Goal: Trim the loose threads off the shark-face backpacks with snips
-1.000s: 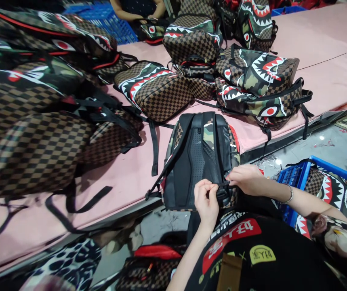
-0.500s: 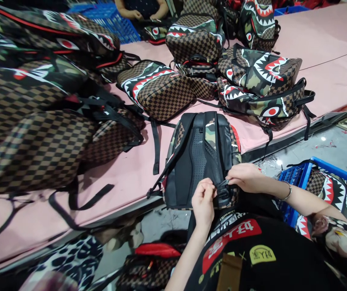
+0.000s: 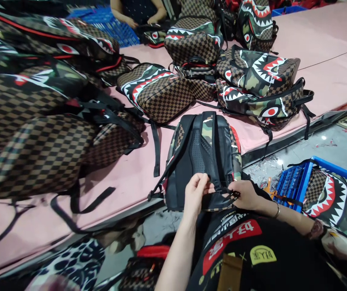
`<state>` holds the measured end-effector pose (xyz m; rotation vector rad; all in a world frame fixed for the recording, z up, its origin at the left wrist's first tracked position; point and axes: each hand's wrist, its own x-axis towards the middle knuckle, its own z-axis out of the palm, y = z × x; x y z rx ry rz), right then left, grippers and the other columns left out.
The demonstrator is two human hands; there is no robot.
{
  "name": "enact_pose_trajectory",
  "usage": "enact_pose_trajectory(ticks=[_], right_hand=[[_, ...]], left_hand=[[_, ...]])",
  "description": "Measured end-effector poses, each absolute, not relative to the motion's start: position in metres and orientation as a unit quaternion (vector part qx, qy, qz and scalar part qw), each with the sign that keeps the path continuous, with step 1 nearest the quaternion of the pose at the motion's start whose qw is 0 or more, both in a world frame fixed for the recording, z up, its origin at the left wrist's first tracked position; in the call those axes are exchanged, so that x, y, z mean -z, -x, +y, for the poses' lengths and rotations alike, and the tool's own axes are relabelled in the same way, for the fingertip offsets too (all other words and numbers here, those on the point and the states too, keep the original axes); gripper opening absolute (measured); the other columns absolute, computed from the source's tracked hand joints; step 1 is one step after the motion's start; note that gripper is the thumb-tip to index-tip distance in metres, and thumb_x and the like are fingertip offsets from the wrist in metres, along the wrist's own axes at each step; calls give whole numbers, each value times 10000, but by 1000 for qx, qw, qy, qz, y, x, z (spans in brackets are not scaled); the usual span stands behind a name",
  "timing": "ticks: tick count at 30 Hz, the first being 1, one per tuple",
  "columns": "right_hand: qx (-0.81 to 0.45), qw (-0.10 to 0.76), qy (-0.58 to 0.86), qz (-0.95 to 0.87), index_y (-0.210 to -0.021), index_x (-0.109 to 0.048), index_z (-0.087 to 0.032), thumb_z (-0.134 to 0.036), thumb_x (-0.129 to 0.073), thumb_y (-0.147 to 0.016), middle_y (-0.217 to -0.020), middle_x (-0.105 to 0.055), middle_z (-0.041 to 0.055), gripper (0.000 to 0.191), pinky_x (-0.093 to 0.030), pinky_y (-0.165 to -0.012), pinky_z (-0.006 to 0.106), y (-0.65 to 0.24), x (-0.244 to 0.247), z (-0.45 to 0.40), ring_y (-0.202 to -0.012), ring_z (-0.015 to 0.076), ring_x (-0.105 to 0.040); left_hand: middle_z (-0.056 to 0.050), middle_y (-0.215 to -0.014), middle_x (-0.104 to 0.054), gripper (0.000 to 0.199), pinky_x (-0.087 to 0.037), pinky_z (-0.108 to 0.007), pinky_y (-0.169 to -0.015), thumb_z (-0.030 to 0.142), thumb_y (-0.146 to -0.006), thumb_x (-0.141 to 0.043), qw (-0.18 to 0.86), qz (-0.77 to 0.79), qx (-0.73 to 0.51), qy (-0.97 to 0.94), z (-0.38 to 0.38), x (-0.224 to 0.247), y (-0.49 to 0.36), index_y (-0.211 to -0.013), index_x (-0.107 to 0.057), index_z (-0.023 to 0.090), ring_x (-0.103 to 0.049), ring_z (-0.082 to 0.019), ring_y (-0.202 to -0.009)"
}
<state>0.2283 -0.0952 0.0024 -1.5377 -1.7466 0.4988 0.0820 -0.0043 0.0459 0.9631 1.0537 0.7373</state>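
A backpack [image 3: 179,171] stands at the table's front edge, its black padded back and two shoulder straps facing me. My left hand [image 3: 196,195] is closed, pinching near the lower end of the right-hand shoulder strap [image 3: 217,163]. Just to its right, my right hand [image 3: 245,195] has its fingers closed on the same strap's black webbing, close to the small black buckle [image 3: 221,189]. The exact grip of the fingertips is partly hidden. Camouflage and checked panels show along the backpack's sides.
Shark-mouth checked backpacks [image 3: 158,95] lie across the pink table [image 3: 327,72], with a large pile [image 3: 43,149] at left. A blue crate [image 3: 294,182] holding more bags stands at my right. Across the table, a person's hands [image 3: 156,17] are near a bag.
My right hand has moved down and slightly right, pulling the webbing lower. My left hand has shifted slightly left and up. The shoulder strap now bends more to the right.
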Motion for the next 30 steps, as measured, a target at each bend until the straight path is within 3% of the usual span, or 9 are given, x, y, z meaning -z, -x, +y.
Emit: enact_pose_trajectory(ticks=[5,8,10,13,16,18,21,30], right_hand=[[-124,148,603,-774,-726,-560,-179,-209,-504,-798,-660,-582,21,96,-302,-563,252,-229,-18,-89,-629,136,-529],[-144,101,613,-770,-769,-557,-172,-182,-492,-814,-714,-592,40,80,-321,-574,262,-224,-26,-87,-675,154,-549],[-175,127,632,-744,-795,-548,-170,-184,-497,-817,-743,-600,44,58,-348,-586,262,-223,-30,-88,-706,165,-563],[-257,243,626,-695,-908,-533,-184,-220,-555,-795,-837,-619,34,121,-409,-643,260,-226,-36,-92,-770,169,-582],[-317,376,599,-631,-1095,-461,-197,-273,-582,-795,-929,-611,38,332,-450,-685,263,-238,-39,-94,-797,158,-585],[-292,414,608,-611,-1078,-473,-192,-275,-537,-833,-908,-604,46,267,-451,-690,271,-248,-39,-91,-788,158,-577],[-211,409,615,-640,-929,-543,-181,-275,-512,-857,-821,-598,48,121,-435,-693,284,-260,-36,-79,-749,164,-561],[-106,336,554,-754,-807,-599,-173,-328,-448,-899,-743,-618,48,235,-395,-686,280,-268,-26,-47,-707,162,-539]], left_hand=[[33,-485,-531,359,-380,-203,-465,494,-652,-646,504,537,-188,-650,11,-38,-79,-584,-505,170,-497,-99,-455],[45,-453,-493,348,-366,-195,-447,466,-677,-619,526,538,-216,-622,11,-32,-83,-542,-488,173,-463,-86,-430],[46,-465,-490,330,-385,-187,-454,444,-668,-634,609,520,-295,-521,7,-29,-86,-551,-496,168,-477,-83,-443],[25,-549,-559,293,-427,-185,-471,382,-591,-723,713,482,-388,-330,1,-29,-89,-639,-550,151,-522,-85,-484],[38,-507,-535,298,-430,-170,-442,304,-540,-776,746,467,-417,-227,-1,-29,-89,-634,-548,136,-489,-62,-435],[51,-471,-505,296,-423,-160,-417,281,-536,-785,758,457,-417,-206,-1,-29,-89,-615,-543,130,-463,-51,-406],[46,-479,-513,295,-429,-160,-409,270,-543,-787,776,438,-405,-203,-3,-29,-90,-598,-535,127,-470,-51,-409],[64,-471,-469,298,-416,-141,-393,242,-563,-779,783,436,-394,-204,-6,-29,-92,-577,-503,131,-449,-40,-411]])
